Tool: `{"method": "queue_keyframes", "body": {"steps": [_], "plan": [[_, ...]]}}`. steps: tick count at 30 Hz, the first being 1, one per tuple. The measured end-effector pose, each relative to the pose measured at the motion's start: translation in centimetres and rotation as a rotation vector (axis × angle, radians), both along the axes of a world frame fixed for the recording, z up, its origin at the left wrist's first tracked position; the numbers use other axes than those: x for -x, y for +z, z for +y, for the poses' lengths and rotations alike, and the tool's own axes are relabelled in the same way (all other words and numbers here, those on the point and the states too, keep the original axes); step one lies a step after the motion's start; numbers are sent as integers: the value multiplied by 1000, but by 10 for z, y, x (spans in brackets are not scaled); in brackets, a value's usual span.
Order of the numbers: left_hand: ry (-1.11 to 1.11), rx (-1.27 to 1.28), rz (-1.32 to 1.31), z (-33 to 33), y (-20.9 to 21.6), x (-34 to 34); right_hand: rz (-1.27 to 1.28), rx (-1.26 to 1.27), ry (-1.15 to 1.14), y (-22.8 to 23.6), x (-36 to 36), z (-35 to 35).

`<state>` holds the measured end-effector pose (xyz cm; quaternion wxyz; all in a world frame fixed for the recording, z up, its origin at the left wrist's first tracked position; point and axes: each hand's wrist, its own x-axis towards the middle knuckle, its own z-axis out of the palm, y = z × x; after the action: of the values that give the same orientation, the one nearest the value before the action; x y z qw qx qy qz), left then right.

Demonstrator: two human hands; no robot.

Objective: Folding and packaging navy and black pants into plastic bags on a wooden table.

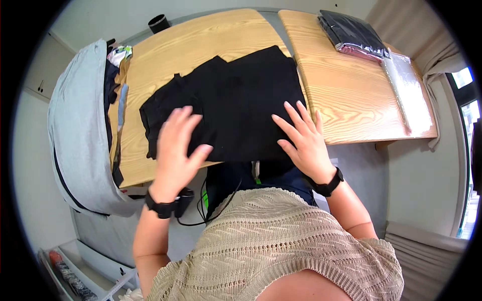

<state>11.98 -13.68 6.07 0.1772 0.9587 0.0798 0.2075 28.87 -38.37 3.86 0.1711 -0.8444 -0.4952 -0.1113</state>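
A black garment point(246, 100), which looks like a pair of folded trousers with a belt loop at its left part, lies spread on the wooden table point(201, 37) in front of me. My left hand point(178, 148) is over its near left part, fingers apart and slightly blurred; whether it touches the cloth I cannot tell. At the near right edge of the garment, my right hand point(305, 143) rests with its fingers spread and palm down. Neither hand grips anything. Each wrist wears a black band.
Left of the table hangs a large light grey cloth point(80, 125) beside a row of other garments. On the right table point(346, 100) lie dark folded clothes in clear plastic point(351, 32) and a stack of clear bags point(409, 93). A black bin point(158, 23) stands behind; white containers point(90, 261) sit lower left.
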Motion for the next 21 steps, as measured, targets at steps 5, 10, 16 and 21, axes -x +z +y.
{"method": "queue_keyframes", "body": {"steps": [5,10,16,21], "plan": [[-85,-189,338,-39,-35,-11,49,198,105,-27,-1,5],[-83,-208,333,-39,-41,-10,239,259,216,-12,-20,-2],[-129,-145,389,-36,-34,-7,478,-10,340,69,-69,38],[-153,-152,372,-36,-34,-7,302,71,255,51,-158,117]]}}
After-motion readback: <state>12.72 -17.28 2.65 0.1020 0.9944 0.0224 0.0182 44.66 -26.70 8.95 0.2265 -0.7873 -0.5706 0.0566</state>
